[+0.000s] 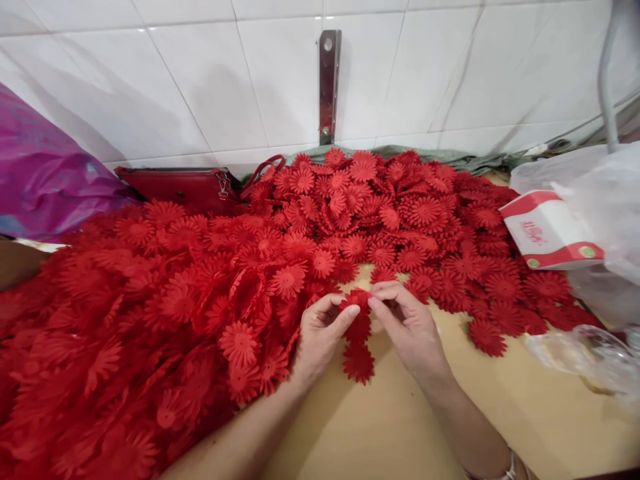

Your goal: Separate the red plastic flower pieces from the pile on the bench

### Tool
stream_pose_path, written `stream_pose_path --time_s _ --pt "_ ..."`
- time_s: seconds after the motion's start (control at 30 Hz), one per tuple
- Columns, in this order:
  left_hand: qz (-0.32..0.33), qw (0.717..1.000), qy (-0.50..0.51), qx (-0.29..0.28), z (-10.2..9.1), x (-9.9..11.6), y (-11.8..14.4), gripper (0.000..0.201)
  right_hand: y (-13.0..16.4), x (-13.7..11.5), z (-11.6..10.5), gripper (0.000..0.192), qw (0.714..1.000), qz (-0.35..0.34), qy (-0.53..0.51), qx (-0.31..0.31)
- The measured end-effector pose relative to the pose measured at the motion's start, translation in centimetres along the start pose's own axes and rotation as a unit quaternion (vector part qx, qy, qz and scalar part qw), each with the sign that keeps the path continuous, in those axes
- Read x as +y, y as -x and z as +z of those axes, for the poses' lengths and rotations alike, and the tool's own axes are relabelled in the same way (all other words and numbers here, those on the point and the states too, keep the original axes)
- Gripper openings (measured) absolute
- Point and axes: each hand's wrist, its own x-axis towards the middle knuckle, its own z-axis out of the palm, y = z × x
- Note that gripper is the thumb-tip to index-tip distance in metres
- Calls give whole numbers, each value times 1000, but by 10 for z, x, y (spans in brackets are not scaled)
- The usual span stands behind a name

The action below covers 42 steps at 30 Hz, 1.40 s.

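Two-handed pinch on a red petal piece [357, 300], shown above a bare strip of the pale tabletop [400, 413]. The left hand [323, 330] grips its left edge between thumb and forefinger; the right hand [410, 330] closes thumb and fingertips on the opposite edge, presumably so that the thin, floppy shape is held flat and controlled from 2 sides. Whether 1 layer or several lie in this grip cannot be told. Directly below hang or lie further red pieces [359, 363], partly overlapping. The left heap [185, 307] reaches the left forearm and the rear heap [395, 207] spreads toward the right; this layout probably keeps loose pieces within reach while leaving working room between the arms. A red purse [173, 187] sits behind the left heap, against the tiled wall [280, 67], likely out of the way. As to lettering, the red-and-white carton [550, 230] at right, beside a translucent plastic bag [607, 193], bears red characters too blurred to read and 1 round green mark near its lower corner; no brand is legible on the purse or the purple bag [45, 173].
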Motion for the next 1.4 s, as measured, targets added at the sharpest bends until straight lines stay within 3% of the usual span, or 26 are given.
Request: stream_pose_path --time_s 0.17,0.37,0.53,0.67,0.73,0.9,1.03,1.4 --pt "12 999 38 37 -3 -9 -1 31 -3 0 -4 17 995 84 -32 52" --pt "17 987 111 112 -5 -18 -6 35 0 -3 -4 26 995 94 1 38" --pt "13 984 115 132 -4 -14 -7 40 0 -7 -6 29 996 89 27 -6" --pt "8 982 125 141 -4 -16 -8 39 -1 -9 -11 27 988 9 98 -119" --pt "8 983 123 137 -5 -18 -9 35 -2 -8 -12 24 978 -47 160 -125" --pt "20 995 61 83 -5 -14 -5 30 0 -6 -7 10 976 -125 176 -28" --pt "16 999 11 47 -2 -3 -2 36 3 -10 1 19 969 -160 186 -4" --pt "-15 1000 14 -8 -1 0 -1 37 4 -9 1 7 991 -75 112 -17"
